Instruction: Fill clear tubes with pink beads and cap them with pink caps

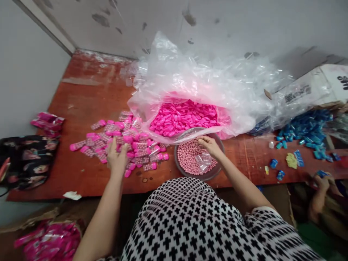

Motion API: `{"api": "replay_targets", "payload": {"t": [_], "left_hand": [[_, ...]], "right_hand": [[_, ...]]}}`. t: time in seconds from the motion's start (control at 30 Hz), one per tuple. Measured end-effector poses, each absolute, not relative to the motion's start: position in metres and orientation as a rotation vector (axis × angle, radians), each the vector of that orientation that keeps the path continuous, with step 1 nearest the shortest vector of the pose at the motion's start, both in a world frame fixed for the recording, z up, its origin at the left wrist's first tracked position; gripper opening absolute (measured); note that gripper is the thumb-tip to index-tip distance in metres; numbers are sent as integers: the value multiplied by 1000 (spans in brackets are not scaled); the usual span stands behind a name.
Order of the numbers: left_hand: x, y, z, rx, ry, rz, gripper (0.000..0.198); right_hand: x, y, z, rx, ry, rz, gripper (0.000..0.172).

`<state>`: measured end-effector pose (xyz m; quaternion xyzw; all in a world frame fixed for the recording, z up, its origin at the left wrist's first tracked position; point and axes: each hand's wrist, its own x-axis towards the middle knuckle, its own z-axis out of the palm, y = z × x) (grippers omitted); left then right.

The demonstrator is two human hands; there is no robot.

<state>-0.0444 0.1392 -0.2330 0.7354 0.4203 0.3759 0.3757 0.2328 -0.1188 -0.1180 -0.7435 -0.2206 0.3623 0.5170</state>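
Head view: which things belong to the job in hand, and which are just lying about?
Seemingly in use:
gray bowl, under the right hand
pink balls and clear containers in it
pink-capped containers, by the left hand
pink pieces in the plastic bag

Seemingly just lying about:
floral pouch
white scrap
yellow scrap

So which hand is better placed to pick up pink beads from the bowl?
Probably the right hand: it's over the bowl, close to the pink beads. The left hand is away at the pile of pink-capped containers.
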Motion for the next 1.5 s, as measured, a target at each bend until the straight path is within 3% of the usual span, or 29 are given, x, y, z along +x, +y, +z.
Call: {"api": "replay_targets", "payload": {"t": [0.27,0.53,0.67,0.8,0.9,1.03,1.27,1.5], "left_hand": [[17,75,-197,1998,830,962,38],[59,18,-193,1919,388,671,33],[64,6,-192,1890,291,581,30],[63,8,-193,1886,314,566,30],[60,11,-194,1878,352,563,31],[58,6,-193,1869,409,542,31],[62,7,-187,1860,460,597,32],[96,57,-174,1933,644,700,35]], "right_hand": [[288,-120,-107,-2147,-820,499,28],[256,-113,-139,-2758,-1428,593,25],[236,-95,-176,-2802,-1575,527,47],[227,-88,-191,-2710,-1682,705,32],[230,-98,-182,-2630,-1721,782,29],[243,-120,-158,-2562,-1667,714,44],[262,-135,-102,-2331,-1415,585,26],[299,-91,-79,-2427,-1223,205,28]]}}
